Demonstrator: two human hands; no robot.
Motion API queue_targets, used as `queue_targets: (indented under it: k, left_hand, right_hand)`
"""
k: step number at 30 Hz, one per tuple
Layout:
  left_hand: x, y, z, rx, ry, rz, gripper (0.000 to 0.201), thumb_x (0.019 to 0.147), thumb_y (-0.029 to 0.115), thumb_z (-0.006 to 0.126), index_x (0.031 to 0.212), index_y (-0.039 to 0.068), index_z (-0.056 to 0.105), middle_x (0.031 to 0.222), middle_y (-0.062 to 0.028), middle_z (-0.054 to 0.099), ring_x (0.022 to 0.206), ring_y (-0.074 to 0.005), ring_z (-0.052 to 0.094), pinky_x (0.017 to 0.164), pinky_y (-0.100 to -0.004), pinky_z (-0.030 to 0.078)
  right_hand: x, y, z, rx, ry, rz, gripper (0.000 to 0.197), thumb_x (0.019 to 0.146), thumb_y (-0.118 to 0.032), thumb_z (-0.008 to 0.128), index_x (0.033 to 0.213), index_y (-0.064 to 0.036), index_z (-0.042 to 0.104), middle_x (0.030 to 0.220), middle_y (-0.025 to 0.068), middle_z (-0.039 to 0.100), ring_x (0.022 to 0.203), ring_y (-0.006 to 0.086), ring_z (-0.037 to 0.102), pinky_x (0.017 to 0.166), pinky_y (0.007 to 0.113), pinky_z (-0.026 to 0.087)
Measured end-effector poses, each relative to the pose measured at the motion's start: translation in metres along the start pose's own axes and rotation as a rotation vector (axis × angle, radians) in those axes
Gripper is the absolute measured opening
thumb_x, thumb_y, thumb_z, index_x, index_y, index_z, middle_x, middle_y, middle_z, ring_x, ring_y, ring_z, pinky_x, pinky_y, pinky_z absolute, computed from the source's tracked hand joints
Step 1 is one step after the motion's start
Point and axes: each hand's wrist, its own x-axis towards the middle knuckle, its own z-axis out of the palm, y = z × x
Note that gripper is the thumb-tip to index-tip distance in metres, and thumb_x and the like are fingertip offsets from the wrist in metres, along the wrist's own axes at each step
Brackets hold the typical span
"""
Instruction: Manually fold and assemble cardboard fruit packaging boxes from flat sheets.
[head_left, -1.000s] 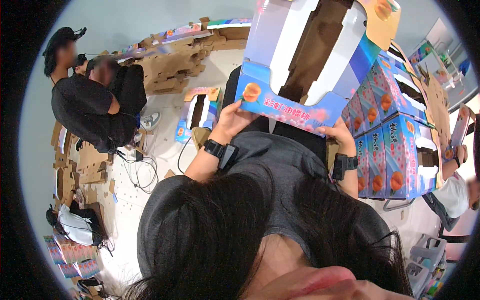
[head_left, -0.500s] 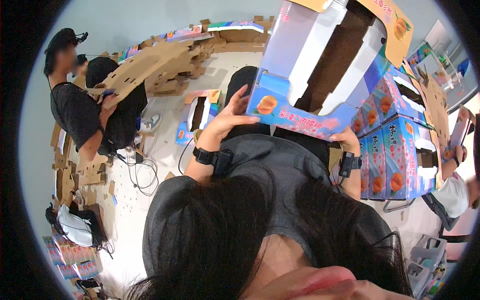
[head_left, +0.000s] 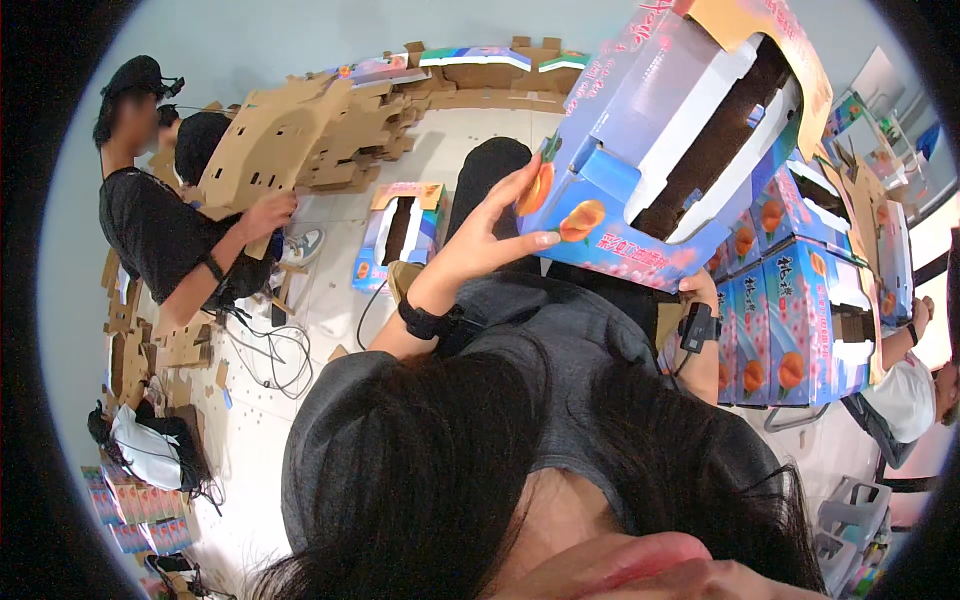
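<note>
Between my two hands is a large printed cardboard fruit box [head_left: 625, 190], blue, purple and pink with peach pictures. It is held up tilted, and a long cut-out in its face shows a brown inside. My left hand [head_left: 495, 232] grips its left side, thumb on the front face and fingers along the edge. My right hand [head_left: 703, 292] holds the lower right corner; most of its fingers are hidden behind the box. Black straps are on both my wrists.
A similar box [head_left: 398, 237] stands on the floor ahead. Stacked boxes [head_left: 790, 320] rise at my right, beside another person [head_left: 905, 390]. To the left, a person [head_left: 150, 225] handles a flat cardboard sheet [head_left: 265, 140]. Cables [head_left: 270, 350] lie on the floor; grey stools [head_left: 855, 510] stand lower right.
The box has turned and shifted slightly to the right, showing more of its left side. My left hand has moved up and right with it. The person at left has reached further across the cardboard.
</note>
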Motion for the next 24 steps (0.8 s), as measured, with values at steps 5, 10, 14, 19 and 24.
queue_targets:
  k: [5,10,14,19,24]
  left_hand:
    - [-0.007,0.012,0.006,-0.020,0.040,0.026,0.083,0.079,0.022,0.075,0.147,0.004,0.032,0.138,-0.0163,0.041,0.131,-0.0248,0.037,0.111,-0.0358,0.025]
    - [-0.008,0.006,0.004,-0.014,0.049,0.038,0.079,0.081,0.020,0.071,0.147,0.004,0.032,0.139,-0.0153,0.040,0.132,-0.0256,0.037,0.111,-0.0358,0.024]
    - [-0.013,-0.008,0.001,-0.019,0.069,0.030,0.075,0.084,0.022,0.066,0.148,0.003,0.030,0.141,-0.0156,0.039,0.133,-0.0262,0.035,0.112,-0.0365,0.021]
    - [-0.019,-0.018,-0.002,-0.085,0.043,0.019,0.075,0.086,0.025,0.062,0.148,0.002,0.028,0.143,-0.0169,0.038,0.135,-0.0274,0.034,0.113,-0.0372,0.020]
    - [-0.022,-0.020,-0.009,-0.079,0.027,0.015,0.079,0.084,0.029,0.064,0.148,0.001,0.028,0.144,-0.0178,0.037,0.134,-0.0288,0.034,0.113,-0.0378,0.020]
  right_hand:
    - [0.004,0.013,-0.004,0.110,0.003,-0.074,0.071,0.057,-0.018,0.082,0.120,-0.0007,0.057,0.114,0.0098,0.064,0.107,0.0263,0.061,0.097,0.040,0.046]
    - [0.005,0.023,-0.015,0.341,0.081,-0.207,0.058,0.071,-0.037,0.081,0.115,-0.0060,0.060,0.110,0.0073,0.065,0.104,0.0261,0.062,0.090,0.043,0.051]
    - [0.002,0.003,-0.002,0.181,0.033,-0.187,0.057,0.074,-0.042,0.078,0.115,-0.0063,0.060,0.109,0.0080,0.066,0.101,0.0266,0.063,0.088,0.043,0.052]
    - [-0.001,0.002,0.026,0.263,0.472,-0.259,0.065,0.069,-0.045,0.078,0.116,-0.0045,0.059,0.100,0.0100,0.068,0.093,0.0275,0.066,0.089,0.044,0.053]
    - [0.008,-0.003,0.017,0.273,0.126,-0.290,0.058,0.066,-0.033,0.075,0.112,-0.0023,0.059,0.097,0.0126,0.068,0.087,0.0300,0.067,0.082,0.044,0.056]
